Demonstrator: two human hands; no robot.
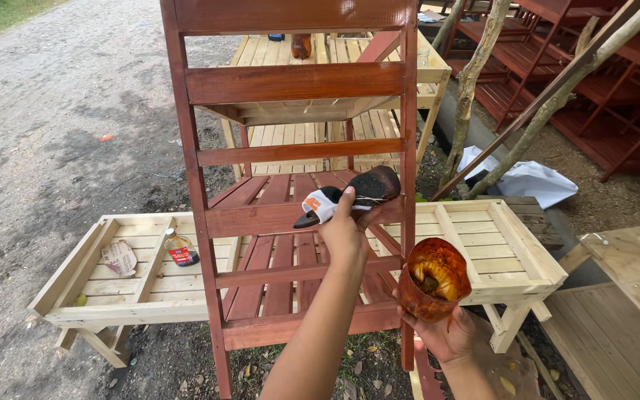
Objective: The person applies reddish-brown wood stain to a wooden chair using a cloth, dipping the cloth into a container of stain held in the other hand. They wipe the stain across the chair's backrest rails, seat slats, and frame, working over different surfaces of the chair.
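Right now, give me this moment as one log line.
left hand: holds brush against red shelf rail | right hand: holds stain cup | bare wood rack: behind

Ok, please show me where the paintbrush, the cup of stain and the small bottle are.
paintbrush (370, 187), head view, on the dark bristles.
cup of stain (418, 300), head view, on its outer wall.
small bottle (180, 250), head view, on its body.

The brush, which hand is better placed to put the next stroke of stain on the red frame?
Probably the left hand: it grips the brush with the bristles against the red frame. The right hand sits lower, holding the stain cup.
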